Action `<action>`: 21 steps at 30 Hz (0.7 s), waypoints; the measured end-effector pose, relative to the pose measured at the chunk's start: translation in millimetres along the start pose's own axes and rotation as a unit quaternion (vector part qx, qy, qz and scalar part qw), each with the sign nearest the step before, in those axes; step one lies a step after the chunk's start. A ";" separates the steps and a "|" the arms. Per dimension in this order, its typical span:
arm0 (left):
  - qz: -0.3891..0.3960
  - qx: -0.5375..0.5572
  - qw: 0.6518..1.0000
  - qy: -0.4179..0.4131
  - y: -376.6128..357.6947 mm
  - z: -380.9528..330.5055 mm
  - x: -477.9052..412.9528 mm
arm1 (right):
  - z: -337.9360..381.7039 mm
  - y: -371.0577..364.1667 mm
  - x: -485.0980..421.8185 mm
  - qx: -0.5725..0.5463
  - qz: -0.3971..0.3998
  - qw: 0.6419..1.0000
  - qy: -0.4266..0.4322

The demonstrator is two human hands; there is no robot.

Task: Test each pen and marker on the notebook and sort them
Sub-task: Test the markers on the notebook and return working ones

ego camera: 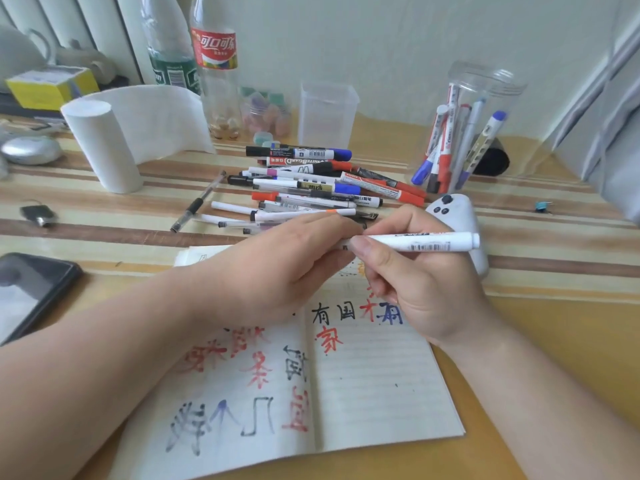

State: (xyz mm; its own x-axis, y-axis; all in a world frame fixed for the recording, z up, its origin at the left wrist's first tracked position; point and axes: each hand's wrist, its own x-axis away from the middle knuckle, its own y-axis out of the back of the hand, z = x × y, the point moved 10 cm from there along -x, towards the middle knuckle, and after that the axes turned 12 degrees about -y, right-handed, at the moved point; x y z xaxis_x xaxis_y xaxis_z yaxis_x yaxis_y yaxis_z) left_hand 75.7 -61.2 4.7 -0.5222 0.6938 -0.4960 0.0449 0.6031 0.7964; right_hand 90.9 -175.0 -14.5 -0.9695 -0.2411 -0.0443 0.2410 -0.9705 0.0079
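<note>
Centre frame, over an open lined notebook (374,375) whose matte pages carry red, black and blue characters: a smooth white tube-shaped marker (426,242) held level between both hands. The right hand (415,282) is curled round the barrel with the thumb pressed on it, and the left hand (284,265) is closed over its left end. Just beyond, on the striped tan table (554,306), a loose pile of pens (311,188), white barrels with red, blue and black caps. Upper right, a clear round plastic jar (485,98) holds several red- and blue-capped markers on end, and a clear square cup (327,112) stands upper centre.
</note>
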 end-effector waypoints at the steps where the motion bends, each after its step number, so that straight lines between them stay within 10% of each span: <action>1: 0.006 0.008 1.000 0.009 -0.8 1.6 -0.2 | 1.9 -0.8 -0.8 0.006 -0.002 1.000 0.006; 15: -0.007 0.235 0.966 0.105 -8.1 24.2 17.6 | -0.2 39.8 -12.1 -0.078 -0.015 0.996 -0.047; 21: -0.039 0.257 0.946 0.194 -11.8 40.5 35.9 | -20.3 15.6 -8.8 -0.024 0.145 0.979 -0.141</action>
State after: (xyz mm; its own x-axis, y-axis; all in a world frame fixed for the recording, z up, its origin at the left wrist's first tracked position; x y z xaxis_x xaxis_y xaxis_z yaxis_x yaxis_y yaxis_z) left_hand 90.9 -27.5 -36.6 -0.8102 0.5025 -0.3018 0.3495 0.8274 0.4395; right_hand 104.0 -187.9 -34.3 -0.8317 -0.5048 0.2314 0.5038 -0.8612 -0.0677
